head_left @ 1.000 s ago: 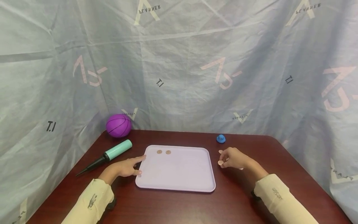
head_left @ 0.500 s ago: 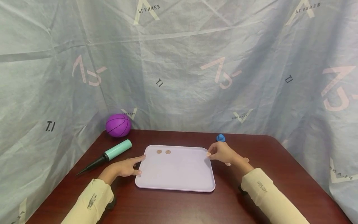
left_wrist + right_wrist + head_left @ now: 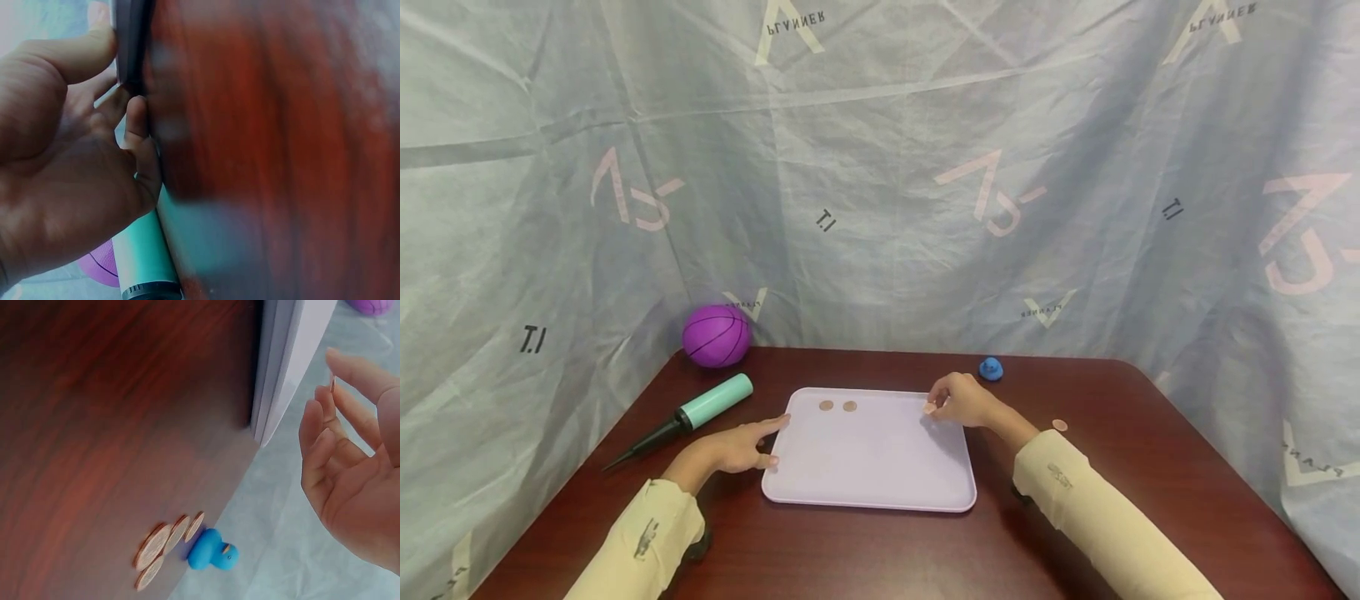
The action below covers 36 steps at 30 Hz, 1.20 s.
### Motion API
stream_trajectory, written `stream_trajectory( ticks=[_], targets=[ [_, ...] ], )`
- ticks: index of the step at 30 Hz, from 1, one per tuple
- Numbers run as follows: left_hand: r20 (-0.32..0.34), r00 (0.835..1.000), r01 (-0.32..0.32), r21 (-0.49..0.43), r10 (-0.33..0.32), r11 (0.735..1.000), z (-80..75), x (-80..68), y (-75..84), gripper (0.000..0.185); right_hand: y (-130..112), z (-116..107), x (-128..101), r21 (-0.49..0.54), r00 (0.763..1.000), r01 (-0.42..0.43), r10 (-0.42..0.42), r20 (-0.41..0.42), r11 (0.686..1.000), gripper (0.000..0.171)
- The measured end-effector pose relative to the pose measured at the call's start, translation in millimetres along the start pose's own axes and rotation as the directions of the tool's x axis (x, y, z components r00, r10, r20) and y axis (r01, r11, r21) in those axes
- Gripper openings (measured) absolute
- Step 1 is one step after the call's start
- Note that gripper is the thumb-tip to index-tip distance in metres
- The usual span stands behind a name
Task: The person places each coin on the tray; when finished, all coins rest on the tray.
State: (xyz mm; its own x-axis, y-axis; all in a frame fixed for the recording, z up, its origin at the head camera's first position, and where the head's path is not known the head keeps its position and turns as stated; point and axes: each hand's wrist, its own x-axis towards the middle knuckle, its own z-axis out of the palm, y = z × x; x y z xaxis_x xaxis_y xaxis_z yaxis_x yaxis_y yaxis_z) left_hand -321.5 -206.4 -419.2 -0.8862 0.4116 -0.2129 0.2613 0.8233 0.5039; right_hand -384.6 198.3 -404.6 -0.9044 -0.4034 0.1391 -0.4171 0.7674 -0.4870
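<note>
In the head view my right hand [image 3: 962, 400] is over the back right corner of the pale lilac tray [image 3: 872, 458], pinching a copper-coloured coin [image 3: 930, 408] between thumb and fingertips. The right wrist view shows that coin [image 3: 333, 383] edge-on. Two more coins [image 3: 850, 407] lie side by side in the tray near its back left corner. My left hand [image 3: 741, 448] rests at the tray's left rim, fingers spread, with thumb and forefinger touching the edge. Several coins [image 3: 152, 547] lie on the table in the right wrist view; the head view shows one coin [image 3: 1060, 425] beyond my right forearm.
A small blue rubber duck [image 3: 991, 369] sits behind the tray's right side. To the left lie a teal hand pump [image 3: 718, 400] with a black nozzle and, at the back corner, a purple basketball [image 3: 717, 336]. Grey printed cloth [image 3: 880, 208] hangs behind the brown table [image 3: 880, 558].
My right hand has carried its coin leftward from the table across the tray's right rim, to over the back right corner. My left hand and the tray have stayed in place.
</note>
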Motion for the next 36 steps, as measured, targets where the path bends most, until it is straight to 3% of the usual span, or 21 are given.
stream_trajectory(
  ticks=[7, 14, 24, 36],
  targets=[
    [-0.004, 1.000, 0.000, 0.007, 0.000, 1.000, 1.3, 1.0, -0.3, 0.078, -7.5, 8.1, 11.7, -0.029, 1.000, 0.001, -0.001, 0.021, 1.000, 0.012],
    [-0.015, 0.998, -0.059, 0.020, 0.059, 0.998, 2.2, 2.9, -1.8, 0.076, -17.4, 16.7, 23.5, -0.042, 0.997, -0.032, 0.035, 0.070, 0.999, 0.011],
    [-0.015, 0.999, -0.040, 0.005, 0.040, 0.999, 1.0, -1.0, -0.2, 0.077, -30.3, 29.4, 40.0, -0.081, 0.996, 0.030, -0.023, 0.090, 0.996, 0.010],
    [-0.012, 1.000, -0.023, 0.011, 0.023, 1.000, 1.8, 1.4, -2.0, 0.078, -39.0, 39.9, 55.5, -0.112, 0.992, -0.005, 0.019, 0.124, 0.994, 0.009]
  ],
)
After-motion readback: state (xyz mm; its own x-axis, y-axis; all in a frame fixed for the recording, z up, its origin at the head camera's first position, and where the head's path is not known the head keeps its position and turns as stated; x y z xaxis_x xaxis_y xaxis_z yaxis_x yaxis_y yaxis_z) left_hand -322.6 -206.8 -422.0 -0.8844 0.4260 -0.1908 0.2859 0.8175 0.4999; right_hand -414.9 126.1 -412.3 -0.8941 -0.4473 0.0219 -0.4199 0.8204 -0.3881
